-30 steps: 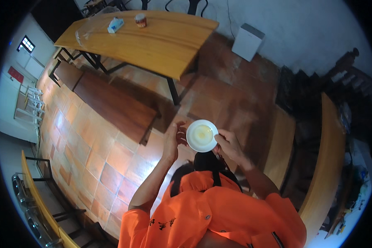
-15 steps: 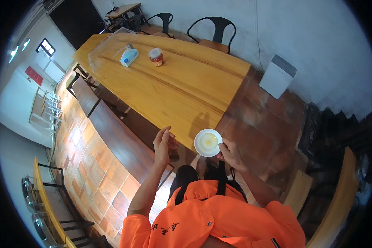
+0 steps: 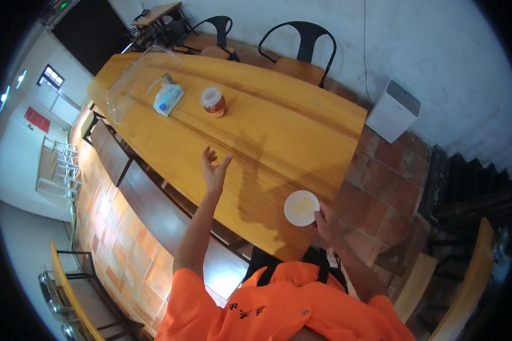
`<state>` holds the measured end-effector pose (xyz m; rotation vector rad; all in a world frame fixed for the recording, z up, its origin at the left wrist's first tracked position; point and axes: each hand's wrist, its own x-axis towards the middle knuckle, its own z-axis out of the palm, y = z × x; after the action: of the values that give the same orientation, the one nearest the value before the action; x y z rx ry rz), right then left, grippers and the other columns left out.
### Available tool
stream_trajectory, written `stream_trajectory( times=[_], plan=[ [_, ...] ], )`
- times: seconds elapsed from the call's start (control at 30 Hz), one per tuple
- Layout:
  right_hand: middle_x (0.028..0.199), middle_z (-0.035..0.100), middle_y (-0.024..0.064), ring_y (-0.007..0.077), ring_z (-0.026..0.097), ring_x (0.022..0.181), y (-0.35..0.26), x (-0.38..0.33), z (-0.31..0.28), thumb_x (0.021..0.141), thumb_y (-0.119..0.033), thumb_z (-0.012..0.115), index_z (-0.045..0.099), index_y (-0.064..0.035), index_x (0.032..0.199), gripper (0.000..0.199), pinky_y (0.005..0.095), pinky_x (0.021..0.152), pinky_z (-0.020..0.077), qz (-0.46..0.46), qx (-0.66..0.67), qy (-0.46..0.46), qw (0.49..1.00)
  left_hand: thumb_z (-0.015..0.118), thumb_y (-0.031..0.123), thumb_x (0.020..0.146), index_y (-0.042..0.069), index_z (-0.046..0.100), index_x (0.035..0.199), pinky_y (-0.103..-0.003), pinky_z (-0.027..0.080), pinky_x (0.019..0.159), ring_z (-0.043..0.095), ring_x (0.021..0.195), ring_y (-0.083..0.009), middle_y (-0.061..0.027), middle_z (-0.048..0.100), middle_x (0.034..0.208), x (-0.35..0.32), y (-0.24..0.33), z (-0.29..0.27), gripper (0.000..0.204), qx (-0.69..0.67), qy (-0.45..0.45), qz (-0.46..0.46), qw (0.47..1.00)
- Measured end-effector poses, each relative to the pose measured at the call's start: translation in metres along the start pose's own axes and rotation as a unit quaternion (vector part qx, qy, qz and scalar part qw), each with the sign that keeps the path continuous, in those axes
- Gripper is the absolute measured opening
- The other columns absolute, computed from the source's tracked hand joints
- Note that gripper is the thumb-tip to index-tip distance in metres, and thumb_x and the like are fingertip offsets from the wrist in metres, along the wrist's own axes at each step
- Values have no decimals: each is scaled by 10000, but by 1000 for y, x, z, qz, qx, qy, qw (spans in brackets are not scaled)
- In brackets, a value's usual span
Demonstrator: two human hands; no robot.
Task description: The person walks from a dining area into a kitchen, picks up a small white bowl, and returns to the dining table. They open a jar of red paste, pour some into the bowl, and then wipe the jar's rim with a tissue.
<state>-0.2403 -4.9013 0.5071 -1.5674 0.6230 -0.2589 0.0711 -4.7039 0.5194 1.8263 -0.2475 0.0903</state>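
My right hand (image 3: 325, 220) grips the right rim of a small white dish (image 3: 300, 208), with the thumb on its edge. A little pale yellow stuff lies in the dish, which is held over the near end of the wooden table (image 3: 301, 136). My left hand (image 3: 215, 167) is raised over the table's left side, fingers apart and nothing in it. Beyond that hand stands a jar (image 3: 214, 103) with reddish contents and a whitish lid. Left of the jar is a blue and white tissue pack (image 3: 168, 99).
A clear plastic cover (image 3: 125, 85) sits toward the table's far end. Along the left side runs a dark bench (image 3: 153, 193). Black-backed chairs (image 3: 304, 45) line the far side, and a white boxy appliance (image 3: 393, 111) stands by the wall.
I have come closer to the table. My left hand has reached forward over it, its fingers now spread. The dish in my right hand has shifted slightly right, over the tabletop.
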Motion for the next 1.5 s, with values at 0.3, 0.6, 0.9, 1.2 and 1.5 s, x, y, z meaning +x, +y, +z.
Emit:
stream_trajectory(
  times=[0.3, 0.6, 0.9, 1.2, 1.5],
  plan=[
    [806, 610, 32, 63, 563, 598, 10, 71, 66, 952, -89, 437, 515, 8, 1244, 317, 218, 545, 493, 66, 4, 77, 995, 851, 346, 666, -53, 182, 1422, -425, 316, 1047, 340, 1277, -359, -255, 317, 1375, 184, -63, 48, 1085, 80, 20, 86, 993],
    [822, 620, 37, 66, 564, 597, 0, 117, 106, 962, -111, 428, 508, -1, 1254, 322, 204, 546, 485, 102, -5, 96, 990, 870, 196, 660, -10, 273, 1375, -357, 397, 1003, 459, 1188, -224, -123, 435, 1316, 255, -95, 65, 954, -181, -148, 87, 968],
    [797, 608, 29, 48, 549, 595, 8, 132, 121, 959, -99, 432, 508, -17, 1263, 324, 201, 541, 483, 133, -10, 129, 983, 808, 78, 718, 16, 506, 1202, -312, 468, 905, 566, 1038, -183, -79, 588, 1138, 263, -101, 67, 574, -219, -191, 24, 957],
    [765, 613, 59, 95, 582, 586, 17, 129, 119, 947, -73, 449, 510, 15, 1262, 333, 243, 532, 495, 134, -25, 130, 982, 796, 40, 721, 3, 486, 1217, -313, 456, 927, 547, 1062, -176, -82, 565, 1147, 230, -103, 63, 587, -268, -182, 7, 946],
    [810, 622, 123, 143, 605, 595, 55, 101, 112, 934, -64, 455, 491, 17, 1276, 353, 286, 546, 491, 93, -87, 112, 986, 842, 109, 668, 26, 486, 1218, -325, 449, 898, 537, 1024, -182, -66, 549, 1150, 109, -77, 40, 661, -171, -214, 34, 961]
  ],
)
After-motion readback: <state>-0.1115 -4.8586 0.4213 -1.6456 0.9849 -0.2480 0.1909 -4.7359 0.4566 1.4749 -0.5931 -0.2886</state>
